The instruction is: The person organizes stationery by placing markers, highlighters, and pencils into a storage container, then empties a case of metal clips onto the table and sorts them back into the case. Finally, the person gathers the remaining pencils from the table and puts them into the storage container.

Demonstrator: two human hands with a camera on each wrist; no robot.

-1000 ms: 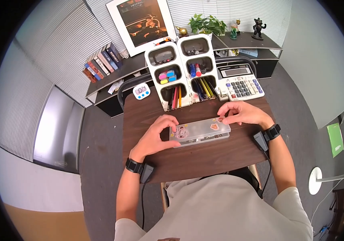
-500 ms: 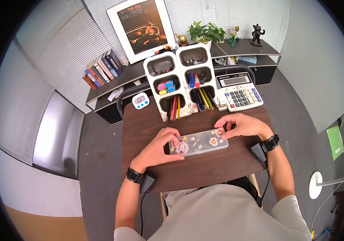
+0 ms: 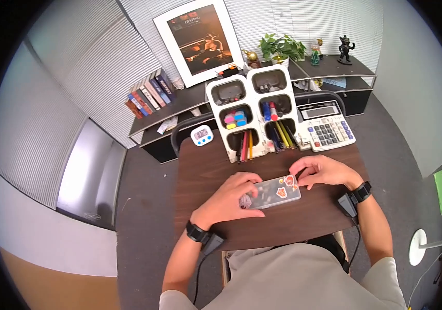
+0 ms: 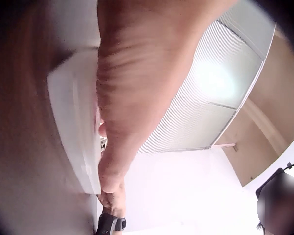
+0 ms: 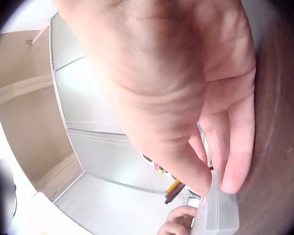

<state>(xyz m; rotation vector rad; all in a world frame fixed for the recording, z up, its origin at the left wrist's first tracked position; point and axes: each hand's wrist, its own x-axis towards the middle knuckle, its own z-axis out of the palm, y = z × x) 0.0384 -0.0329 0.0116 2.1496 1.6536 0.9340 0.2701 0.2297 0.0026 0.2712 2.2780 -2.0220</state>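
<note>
On the wooden table lies a translucent case with stickers on its lid, the lid down. My left hand grips its left end, thumb along the front side and fingers curled over the top and far side, hiding that end. The right hand is at the case's right end; in the right wrist view its thumb and fingertips pinch the end of the case. From the left wrist, the left thumb lies against the case's side.
Behind the case stands a white organizer with markers, highlighters and pencils. A calculator is to its right and a small timer to its left. Beyond are a shelf with books, a framed poster and a plant.
The lid, which showed a gap at the front a second ago, is down. The left hand covers more of the case's left end. The head view has shifted.
</note>
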